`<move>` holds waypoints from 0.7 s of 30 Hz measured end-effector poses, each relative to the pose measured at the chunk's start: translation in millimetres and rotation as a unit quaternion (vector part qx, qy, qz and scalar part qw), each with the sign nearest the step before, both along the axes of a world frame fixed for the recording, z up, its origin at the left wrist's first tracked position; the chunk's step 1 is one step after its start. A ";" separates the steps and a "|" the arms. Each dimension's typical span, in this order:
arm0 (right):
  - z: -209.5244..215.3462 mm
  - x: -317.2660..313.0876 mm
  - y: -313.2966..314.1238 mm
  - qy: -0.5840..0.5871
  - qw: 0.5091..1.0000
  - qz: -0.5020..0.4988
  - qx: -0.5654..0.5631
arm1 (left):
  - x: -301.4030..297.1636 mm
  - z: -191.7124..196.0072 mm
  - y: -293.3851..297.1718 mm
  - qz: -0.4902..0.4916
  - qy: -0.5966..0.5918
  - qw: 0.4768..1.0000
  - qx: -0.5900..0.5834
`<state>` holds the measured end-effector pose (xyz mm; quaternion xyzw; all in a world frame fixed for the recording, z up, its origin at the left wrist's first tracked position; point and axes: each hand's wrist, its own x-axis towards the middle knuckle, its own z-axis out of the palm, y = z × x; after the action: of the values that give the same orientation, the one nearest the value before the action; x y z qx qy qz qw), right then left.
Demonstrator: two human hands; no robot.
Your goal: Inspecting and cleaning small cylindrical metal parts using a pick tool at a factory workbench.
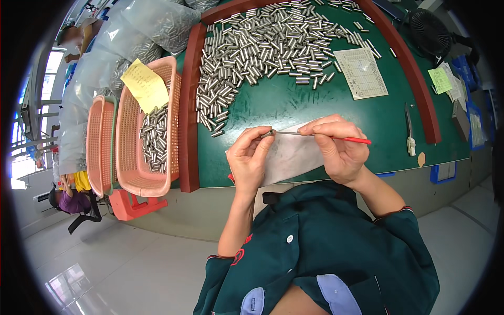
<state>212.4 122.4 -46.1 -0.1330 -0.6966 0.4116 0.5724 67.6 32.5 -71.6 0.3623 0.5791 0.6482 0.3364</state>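
Note:
My left hand (251, 156) pinches a small metal tube (269, 133) between thumb and fingers. In my right hand (340, 147) is a thin tool with a red handle (358, 140) and a slim metal shaft (290, 133). The shaft's tip meets the end of the tube; whether it is inside cannot be made out. Under both hands a whitish cloth or sheet (286, 161) lies on the green tabletop (315, 107). A large heap of similar short metal tubes (273, 44) spreads over the table beyond my hands.
Dark red wooden rails (191, 121) border the work area. Pink plastic baskets (173, 126) stand left, one holding tubes and a yellow paper (145, 86). A printed sheet (360, 73), a knife-like tool (410, 131) and a black fan (429, 31) are right. Plastic bags (157, 23) sit far left.

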 end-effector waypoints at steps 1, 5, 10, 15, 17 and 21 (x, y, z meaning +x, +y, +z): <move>0.2 -0.1 0.3 0.000 1.000 0.000 0.000 | -0.1 0.0 0.0 -0.003 0.001 1.000 -0.002; -0.2 -1.2 0.5 -0.002 1.000 -0.001 0.005 | -0.4 1.0 0.4 -0.006 0.002 1.000 -0.010; 1.1 -1.4 2.0 -0.015 1.000 0.008 0.018 | -0.6 0.1 0.8 -0.014 0.024 1.000 -0.006; 3.8 1.0 4.3 0.010 0.996 -0.012 0.088 | 0.2 4.7 2.0 -0.019 -0.007 1.000 -0.012; 0.4 0.5 4.3 0.013 0.998 -0.018 0.063 | 0.0 3.8 3.2 -0.022 0.005 1.000 -0.010; -2.2 0.4 4.1 0.011 0.999 -0.026 0.023 | -0.3 2.1 4.1 -0.029 0.016 0.999 -0.001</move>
<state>212.8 126.5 -48.2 -0.1337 -0.6958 0.3817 0.5936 67.3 36.6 -69.5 0.3889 0.5741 0.6317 0.3466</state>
